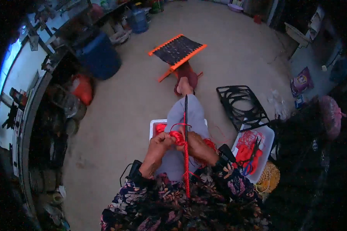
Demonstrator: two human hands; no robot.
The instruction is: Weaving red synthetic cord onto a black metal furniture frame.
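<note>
Above my lap, my left hand is closed, its fingertips pinching the edge of a bundle of shiny red cord. My right hand is closed at the other side of this bundle, beside a long thin black rod. Red cord is wrapped tightly round the rod's lower half, and a loose loop of it arches over the left hand's side. The right fingertips are partly hidden behind the rod and the cord. Under my legs, a white tub holds more red cord.
To my right, a white bin holds red cord and dark-handled scissors; a black plastic rack leans on it. My foot rests by an orange folding stool. A blue barrel and cluttered shelving line the left.
</note>
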